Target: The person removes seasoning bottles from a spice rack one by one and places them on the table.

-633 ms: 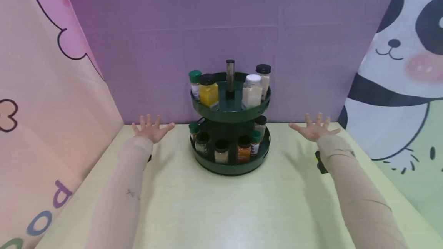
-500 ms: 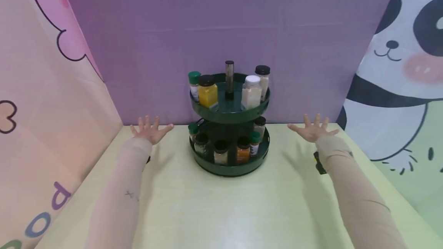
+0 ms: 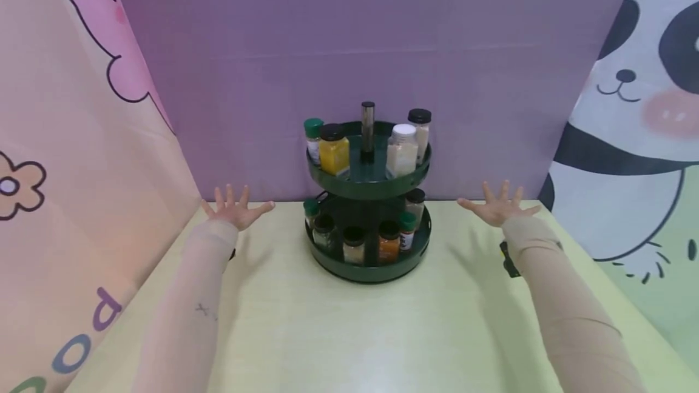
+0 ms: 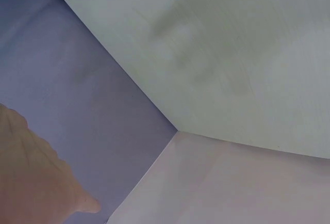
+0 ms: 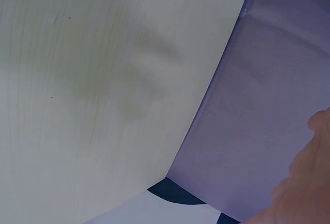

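Observation:
Both hands are held out over the table with fingers spread and nothing in them. My left hand [image 3: 236, 213] is left of a dark green two-tier turntable rack [image 3: 369, 275]; my right hand [image 3: 496, 207] is to its right, both apart from it. On the upper tier stand a yellow-filled jar [image 3: 334, 154] with a black lid, a white-lidded jar [image 3: 403, 153], a green-capped bottle [image 3: 313, 137] and a black-lidded jar [image 3: 420, 132]. The lower tier bears several jars, among them an orange one [image 3: 389, 246]. Each wrist view shows only part of its hand [image 4: 36, 177], with the tabletop beside it.
A pale wooden table [image 3: 338, 338] lies below, meeting a purple backdrop [image 3: 262, 108] at the back. Side panels stand left and right, the right one with a printed panda [image 3: 617, 211]. A metal post [image 3: 368, 129] rises from the rack's centre.
The head view has shifted slightly, so the rack and walls sit a little lower and further right. Both hands keep their spread pose; the jars have not moved on the rack.

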`<control>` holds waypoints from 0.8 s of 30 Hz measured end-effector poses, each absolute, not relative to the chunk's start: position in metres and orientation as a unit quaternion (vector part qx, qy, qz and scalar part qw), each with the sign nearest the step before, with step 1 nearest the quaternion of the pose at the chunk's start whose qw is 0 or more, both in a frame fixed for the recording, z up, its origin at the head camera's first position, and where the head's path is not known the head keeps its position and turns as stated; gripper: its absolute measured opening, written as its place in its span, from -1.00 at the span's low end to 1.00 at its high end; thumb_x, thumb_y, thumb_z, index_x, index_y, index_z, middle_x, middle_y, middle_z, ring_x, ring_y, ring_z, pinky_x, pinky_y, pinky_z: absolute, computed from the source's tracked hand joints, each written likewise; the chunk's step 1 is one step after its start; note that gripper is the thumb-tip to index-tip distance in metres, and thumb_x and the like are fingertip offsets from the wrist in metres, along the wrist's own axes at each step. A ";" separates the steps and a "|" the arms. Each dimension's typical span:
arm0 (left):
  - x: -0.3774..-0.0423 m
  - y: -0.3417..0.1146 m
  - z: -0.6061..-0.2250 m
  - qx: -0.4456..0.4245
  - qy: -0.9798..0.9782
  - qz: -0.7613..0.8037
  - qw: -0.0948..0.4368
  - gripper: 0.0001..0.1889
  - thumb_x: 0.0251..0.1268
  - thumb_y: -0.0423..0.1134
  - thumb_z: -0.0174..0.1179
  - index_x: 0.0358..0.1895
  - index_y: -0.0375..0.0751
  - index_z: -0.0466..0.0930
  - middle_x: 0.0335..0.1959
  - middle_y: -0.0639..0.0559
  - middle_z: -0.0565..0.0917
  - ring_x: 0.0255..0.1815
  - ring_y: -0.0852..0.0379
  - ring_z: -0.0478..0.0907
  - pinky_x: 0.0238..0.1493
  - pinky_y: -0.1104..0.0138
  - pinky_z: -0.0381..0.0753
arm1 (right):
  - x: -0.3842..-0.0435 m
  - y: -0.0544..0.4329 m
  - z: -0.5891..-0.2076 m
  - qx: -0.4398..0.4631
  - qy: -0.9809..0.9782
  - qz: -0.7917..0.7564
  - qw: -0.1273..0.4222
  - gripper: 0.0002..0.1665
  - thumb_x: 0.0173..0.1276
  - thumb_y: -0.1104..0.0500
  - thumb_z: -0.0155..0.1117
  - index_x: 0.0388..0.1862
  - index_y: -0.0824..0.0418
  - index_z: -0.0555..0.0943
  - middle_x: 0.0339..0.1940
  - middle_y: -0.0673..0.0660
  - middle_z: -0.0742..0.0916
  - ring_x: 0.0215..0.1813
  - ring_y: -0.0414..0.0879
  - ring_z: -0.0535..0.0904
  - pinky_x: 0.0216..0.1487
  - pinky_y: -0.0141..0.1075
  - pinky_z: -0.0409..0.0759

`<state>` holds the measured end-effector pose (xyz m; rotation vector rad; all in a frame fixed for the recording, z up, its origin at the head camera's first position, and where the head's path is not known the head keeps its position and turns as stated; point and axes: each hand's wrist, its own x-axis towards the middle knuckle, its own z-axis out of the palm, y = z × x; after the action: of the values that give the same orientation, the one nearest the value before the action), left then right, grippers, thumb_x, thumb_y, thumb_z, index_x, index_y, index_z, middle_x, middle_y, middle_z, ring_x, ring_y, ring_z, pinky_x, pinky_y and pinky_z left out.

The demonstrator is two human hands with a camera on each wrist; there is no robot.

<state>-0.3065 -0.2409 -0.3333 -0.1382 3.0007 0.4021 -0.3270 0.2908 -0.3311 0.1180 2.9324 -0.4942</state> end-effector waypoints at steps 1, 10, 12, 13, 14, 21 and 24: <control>-0.307 -0.241 -0.332 -0.045 0.989 0.134 0.053 0.08 0.03 0.57 -0.41 0.45 -0.15 -0.38 0.40 -0.40 -0.48 0.36 -0.38 -0.65 0.16 -0.34 -0.66 | -0.327 0.291 -0.330 0.038 0.982 -0.164 0.080 0.22 0.10 -0.60 -0.33 0.46 0.14 -0.36 0.33 0.43 -0.49 0.26 0.45 -0.73 -0.04 0.52 -0.62; -0.308 -0.242 -0.335 -0.044 0.988 0.139 0.053 0.09 0.03 0.57 -0.40 0.44 -0.18 -0.36 0.39 -0.43 -0.48 0.35 -0.41 -0.65 0.16 -0.35 -0.63 | -0.327 0.288 -0.326 0.034 0.984 -0.152 0.080 0.18 0.13 -0.58 -0.33 0.46 0.14 -0.35 0.33 0.45 -0.49 0.27 0.49 -0.67 -0.03 0.54 -0.57; -0.309 -0.243 -0.337 -0.046 0.987 0.145 0.051 0.08 0.04 0.56 -0.41 0.45 -0.18 -0.36 0.39 -0.42 -0.48 0.35 -0.40 -0.66 0.16 -0.34 -0.64 | -0.328 0.287 -0.327 0.033 0.985 -0.150 0.080 0.19 0.12 -0.59 -0.33 0.46 0.13 -0.35 0.33 0.44 -0.48 0.28 0.48 -0.66 -0.02 0.54 -0.57; -0.310 -0.243 -0.337 -0.046 0.986 0.151 0.050 0.07 0.05 0.56 -0.41 0.44 -0.19 -0.37 0.39 -0.41 -0.49 0.34 -0.40 -0.67 0.15 -0.34 -0.66 | -0.328 0.286 -0.327 0.032 0.985 -0.151 0.082 0.19 0.12 -0.59 -0.33 0.46 0.12 -0.35 0.33 0.44 -0.48 0.28 0.47 -0.66 -0.02 0.54 -0.57; -0.311 -0.244 -0.337 -0.046 0.985 0.157 0.050 0.07 0.06 0.55 -0.42 0.44 -0.19 -0.38 0.39 -0.41 -0.51 0.33 -0.40 -0.69 0.15 -0.34 -0.67 | -0.328 0.286 -0.327 0.031 0.985 -0.150 0.083 0.19 0.12 -0.59 -0.34 0.46 0.12 -0.35 0.34 0.43 -0.48 0.29 0.47 -0.66 -0.02 0.53 -0.57; -0.317 -0.250 -0.334 -0.013 0.982 0.188 0.001 0.01 0.15 0.49 -0.43 0.44 -0.24 -0.36 0.38 -0.44 -0.50 0.32 -0.42 -0.68 0.13 -0.38 -0.61 | -0.331 0.284 -0.319 -0.010 0.989 -0.140 0.052 0.14 0.17 -0.54 -0.31 0.47 0.14 -0.30 0.36 0.43 -0.44 0.33 0.44 -0.60 0.04 0.52 -0.51; -0.319 -0.253 -0.333 0.006 0.980 0.192 -0.043 -0.04 0.21 0.42 -0.36 0.44 -0.28 -0.24 0.40 -0.46 -0.36 0.36 -0.43 -0.57 0.19 -0.37 -0.50 | -0.331 0.285 -0.313 -0.040 0.991 -0.124 0.022 0.12 0.21 -0.52 -0.31 0.47 0.16 -0.27 0.39 0.45 -0.37 0.36 0.45 -0.52 0.10 0.51 -0.40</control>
<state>-0.3187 -0.2528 -0.3328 0.0199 3.1672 0.6199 -0.3314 0.2854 -0.3135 -0.1225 3.0705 -0.3851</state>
